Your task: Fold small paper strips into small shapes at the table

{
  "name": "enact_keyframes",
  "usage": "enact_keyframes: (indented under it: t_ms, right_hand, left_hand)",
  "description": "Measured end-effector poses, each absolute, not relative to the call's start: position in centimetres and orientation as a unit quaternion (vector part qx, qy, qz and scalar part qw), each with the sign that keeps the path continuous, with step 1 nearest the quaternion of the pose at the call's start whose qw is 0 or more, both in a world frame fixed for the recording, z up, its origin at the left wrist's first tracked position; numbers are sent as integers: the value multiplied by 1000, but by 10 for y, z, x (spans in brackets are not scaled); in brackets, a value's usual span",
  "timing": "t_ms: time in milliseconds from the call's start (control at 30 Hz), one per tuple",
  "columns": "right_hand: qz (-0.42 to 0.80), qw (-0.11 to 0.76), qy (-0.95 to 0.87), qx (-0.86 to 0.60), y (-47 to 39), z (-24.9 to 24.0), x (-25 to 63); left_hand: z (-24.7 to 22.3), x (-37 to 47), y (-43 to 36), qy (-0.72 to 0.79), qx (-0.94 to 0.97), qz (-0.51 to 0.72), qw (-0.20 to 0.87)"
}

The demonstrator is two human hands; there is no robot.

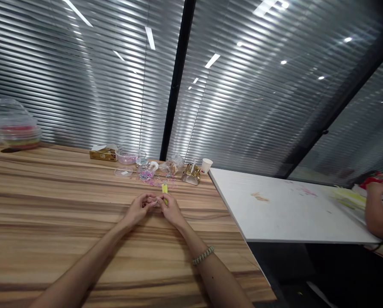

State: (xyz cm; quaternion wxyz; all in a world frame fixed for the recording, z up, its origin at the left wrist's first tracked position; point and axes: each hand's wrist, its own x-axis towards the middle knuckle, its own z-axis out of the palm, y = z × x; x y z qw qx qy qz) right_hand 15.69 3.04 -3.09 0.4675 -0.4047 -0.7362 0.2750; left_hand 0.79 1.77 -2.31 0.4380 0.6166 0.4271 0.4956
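While the right hand [171, 209] is gripping a yellow strip [164, 188] over the table [66, 222], it's probably feeling light, stiff, best pinched low; I'm not making out the left hand's [139, 208] grip.

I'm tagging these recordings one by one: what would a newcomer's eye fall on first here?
The blinds probably come first, streaked with light across the back. Then come the left hand and right hand, close together over the wooden table, with a yellow item at the right hand. Beyond them lie scattered pink bits, and another person's arm shows at the picture's right edge.
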Motion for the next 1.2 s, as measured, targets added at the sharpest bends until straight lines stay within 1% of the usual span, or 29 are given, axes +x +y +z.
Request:
enact_keyframes:
  t_ms: [100,200,300,400,467,533,700,933,1067,1133,1200]
  right_hand:
    - [237,456,-749,-418,31,-31,157]
    - [226,434,-767,-415,30,-32,158]
    - [217,413,-787,-404,29,-33,158]
    - [198,406,-796,-403,27,-33,158]
    - [187,406,-789,-420,27,-32,159]
    - [179,406,-777,-447,28,-32,160]
    - [180,419,-756,-469,30,-29,167]
    - [182,469,-735,-455,27,-21,167]
    - [193,492,-727,-438,23,-19,164]
    - [205,493,-733,-421,21,-20,163]
    - [238,484,-739,-404,20,-21,162]
  left_hand:
    - [-21,6,17,445,641,473,410]
    - [-16,2,13,478,688,436,328]
    - [-14,0,11,519,692,426,265]
    - [-17,0,12,549,675,434,233]
    - [-20,3,11,538,683,438,229]
    - [-22,7,9,498,706,433,257]
    - [-10,13,1,390,712,412,414]
    - [2,2,3,432,564,379,593]
    - [0,4,3,399,492,455,626]
    - [0,6,2,380,491,460,634]
    - [1,6,2,389,517,449,616]
